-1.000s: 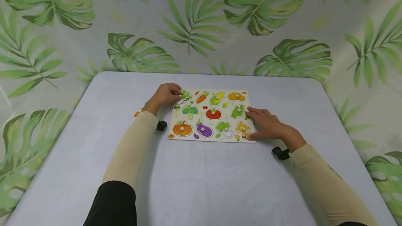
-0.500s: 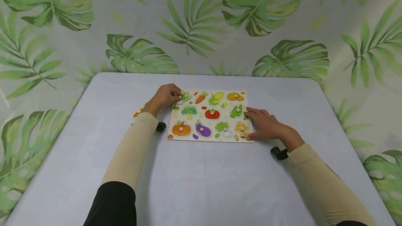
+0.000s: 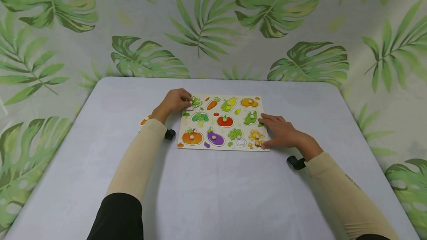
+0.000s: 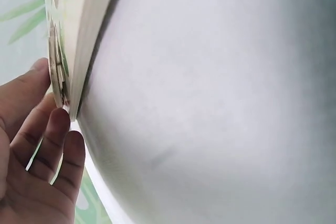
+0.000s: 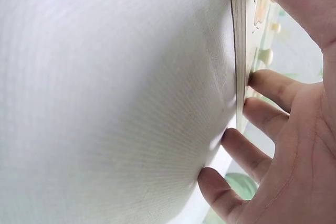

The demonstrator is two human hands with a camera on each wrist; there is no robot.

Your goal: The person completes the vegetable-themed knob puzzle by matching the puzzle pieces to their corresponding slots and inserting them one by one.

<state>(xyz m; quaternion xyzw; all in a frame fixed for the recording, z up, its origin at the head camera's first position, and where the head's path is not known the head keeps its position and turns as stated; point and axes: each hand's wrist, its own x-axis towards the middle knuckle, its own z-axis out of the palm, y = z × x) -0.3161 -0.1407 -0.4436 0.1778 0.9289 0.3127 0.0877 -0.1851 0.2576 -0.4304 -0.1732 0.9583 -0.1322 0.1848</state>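
A wooden knob puzzle board [image 3: 208,121] with vegetable pictures lies flat on the table. At its far left corner my left hand [image 3: 175,101] pinches a green leafy vegetable puzzle piece [image 3: 196,103] between thumb and fingers. In the left wrist view the piece [image 4: 56,69] sits slightly raised off the board's face, overlapping its corner. My right hand [image 3: 283,132] rests at the board's right edge with fingers spread, the thumb near the mushroom piece [image 3: 257,136]. The right wrist view shows its fingertips [image 5: 257,77] along the board's side and some on the cloth.
Other pieces with knobs sit in the board, such as the tomato [image 3: 225,121], eggplant [image 3: 215,137] and pumpkin [image 3: 192,137]. An orange piece [image 3: 145,120] lies on the table left of the board, partly hidden by my left forearm. A leaf-print cloth [image 3: 207,21] hangs behind the table [image 3: 220,195].
Both hands stay in nearly the same place. The whole view has shifted very slightly; the leafy piece remains at the far left corner under my left fingers.
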